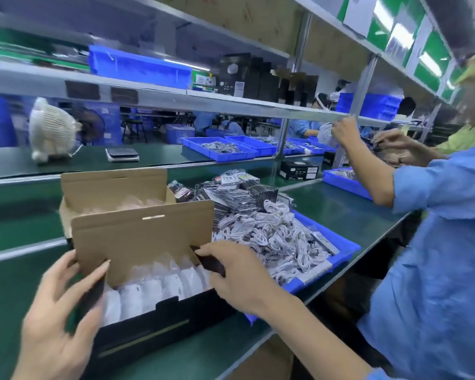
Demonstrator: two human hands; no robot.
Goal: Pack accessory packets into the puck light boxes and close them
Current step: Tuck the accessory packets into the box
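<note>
A black puck light box (159, 322) with a brown cardboard inside stands open on the green bench in front of me. Its lid (137, 237) is raised upright, and white wrapped items fill the inside. My left hand (63, 305) grips the box's left side flap. At the other end, my right hand (239, 272) pinches the right side flap. A second open box (113, 187) stands directly behind the first. To the right, a blue tray (337, 253) holds several white coiled cables and black accessory packets (239, 193).
A person in a blue shirt (439, 242) works at the bench on my right, hands raised by the shelf post. More blue trays (220, 149) sit on the far bench, with a white fan (52, 130) and a small scale (122, 154). Shelves run overhead.
</note>
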